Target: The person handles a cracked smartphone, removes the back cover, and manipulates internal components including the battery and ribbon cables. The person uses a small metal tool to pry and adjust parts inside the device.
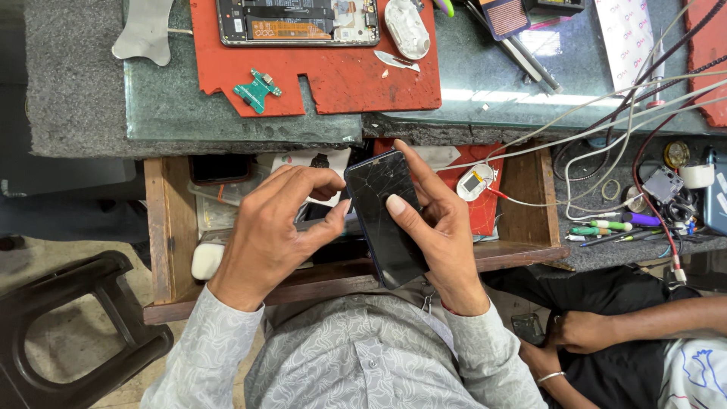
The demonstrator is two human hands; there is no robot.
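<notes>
- My right hand is gripping a cracked dark phone above the open wooden drawer.
- My left hand is pinching the phone's left edge.
- The drawer is holding a white case and red card.

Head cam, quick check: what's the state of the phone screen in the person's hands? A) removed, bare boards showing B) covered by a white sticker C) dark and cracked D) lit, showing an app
C: the phone, held by the right hand with the left hand at its edge, has a dark screen with crack lines running across the glass.
</notes>
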